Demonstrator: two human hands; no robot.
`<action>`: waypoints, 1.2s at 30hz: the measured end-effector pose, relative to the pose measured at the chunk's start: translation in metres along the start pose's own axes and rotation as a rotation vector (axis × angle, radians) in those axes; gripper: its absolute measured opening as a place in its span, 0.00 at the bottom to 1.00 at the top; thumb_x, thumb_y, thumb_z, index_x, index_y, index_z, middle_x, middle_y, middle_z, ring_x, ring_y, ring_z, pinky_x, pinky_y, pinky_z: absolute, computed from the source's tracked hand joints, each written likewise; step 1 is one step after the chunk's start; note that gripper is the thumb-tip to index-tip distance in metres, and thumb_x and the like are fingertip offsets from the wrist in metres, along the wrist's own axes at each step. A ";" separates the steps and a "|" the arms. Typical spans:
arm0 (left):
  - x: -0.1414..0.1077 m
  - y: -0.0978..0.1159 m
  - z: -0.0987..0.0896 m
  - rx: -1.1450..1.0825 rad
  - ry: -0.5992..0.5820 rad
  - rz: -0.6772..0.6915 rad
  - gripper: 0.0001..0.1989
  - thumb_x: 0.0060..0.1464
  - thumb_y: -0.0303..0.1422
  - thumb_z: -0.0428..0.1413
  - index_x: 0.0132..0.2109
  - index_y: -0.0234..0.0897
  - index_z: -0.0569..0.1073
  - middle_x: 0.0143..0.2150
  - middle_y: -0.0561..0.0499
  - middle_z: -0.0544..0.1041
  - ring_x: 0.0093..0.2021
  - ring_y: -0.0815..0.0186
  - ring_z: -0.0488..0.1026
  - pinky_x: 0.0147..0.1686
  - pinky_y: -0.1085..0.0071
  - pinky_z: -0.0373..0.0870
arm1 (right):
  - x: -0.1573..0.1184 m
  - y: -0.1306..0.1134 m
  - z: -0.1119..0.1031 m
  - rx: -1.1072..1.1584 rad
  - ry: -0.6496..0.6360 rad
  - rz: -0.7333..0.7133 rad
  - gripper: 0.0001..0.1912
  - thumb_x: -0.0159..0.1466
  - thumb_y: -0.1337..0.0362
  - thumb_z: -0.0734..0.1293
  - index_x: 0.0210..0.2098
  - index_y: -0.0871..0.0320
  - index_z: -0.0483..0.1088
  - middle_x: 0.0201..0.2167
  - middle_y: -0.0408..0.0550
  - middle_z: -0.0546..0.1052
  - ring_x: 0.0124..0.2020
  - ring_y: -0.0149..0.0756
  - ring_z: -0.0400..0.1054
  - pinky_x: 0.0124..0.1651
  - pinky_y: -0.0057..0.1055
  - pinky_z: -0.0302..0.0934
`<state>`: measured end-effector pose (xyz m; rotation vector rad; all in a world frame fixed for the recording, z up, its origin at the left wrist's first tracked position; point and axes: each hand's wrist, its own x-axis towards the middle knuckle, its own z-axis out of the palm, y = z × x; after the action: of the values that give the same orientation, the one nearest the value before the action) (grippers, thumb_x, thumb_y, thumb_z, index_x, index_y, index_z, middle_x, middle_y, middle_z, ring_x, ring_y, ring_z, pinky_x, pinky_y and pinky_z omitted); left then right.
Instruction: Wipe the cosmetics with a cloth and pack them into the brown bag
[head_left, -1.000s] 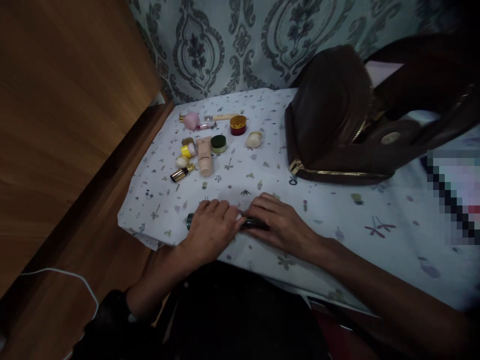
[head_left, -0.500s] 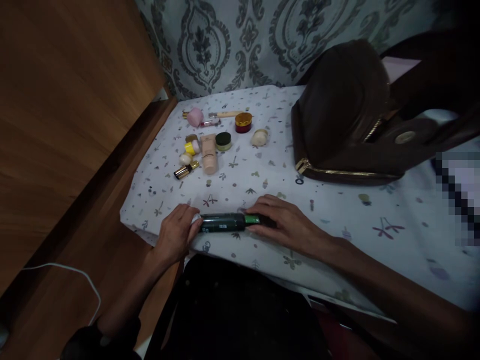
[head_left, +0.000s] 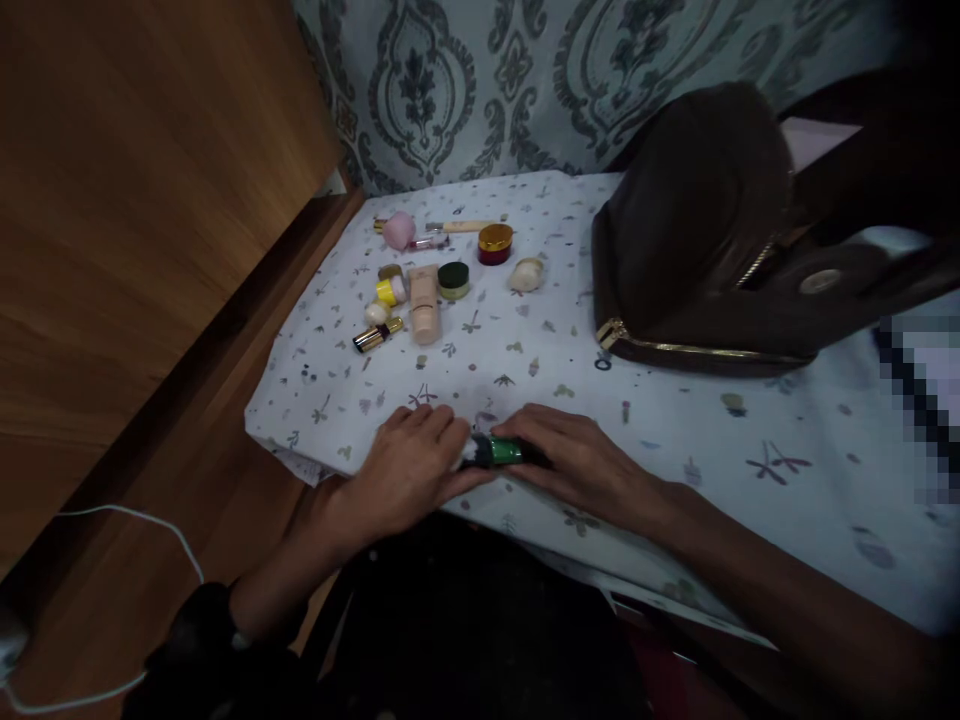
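A dark green bottle (head_left: 504, 451) lies sideways near the front edge of the patterned cloth. My right hand (head_left: 574, 455) grips its right end. Over the bottle's left part, my left hand (head_left: 420, 460) is closed, with a bit of something white showing at its fingertips. Only a short green and black stretch of the bottle shows between the hands. Farther back lie a beige tube (head_left: 424, 305), a gold and black lipstick (head_left: 378, 335), a dark-lidded jar (head_left: 453, 280) and a red jar with a gold lid (head_left: 495, 244).
A large brown bag (head_left: 697, 230) stands at the right on the cloth-covered table (head_left: 652, 420). A pink sponge (head_left: 399, 231), a brush (head_left: 469, 227) and a cream-coloured item (head_left: 526, 275) lie at the back. Wooden furniture (head_left: 165, 150) rises at the left.
My left hand has slid right along the bottle, covering most of its body, and is now close to my right hand. The view has shifted slightly.
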<state>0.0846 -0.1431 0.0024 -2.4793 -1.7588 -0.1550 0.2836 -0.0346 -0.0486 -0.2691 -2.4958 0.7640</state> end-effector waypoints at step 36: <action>0.068 -0.017 0.009 -0.013 0.011 0.172 0.20 0.63 0.49 0.50 0.46 0.35 0.68 0.41 0.45 0.74 0.43 0.55 0.72 0.40 0.61 0.67 | 0.019 0.005 -0.002 0.453 0.364 0.524 0.13 0.55 0.57 0.72 0.36 0.56 0.71 0.26 0.41 0.75 0.26 0.32 0.68 0.31 0.30 0.66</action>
<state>0.0909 -0.0731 0.0038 -2.6179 -1.5358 -0.1667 0.2685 -0.0236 -0.0419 -0.8283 -1.8577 1.3233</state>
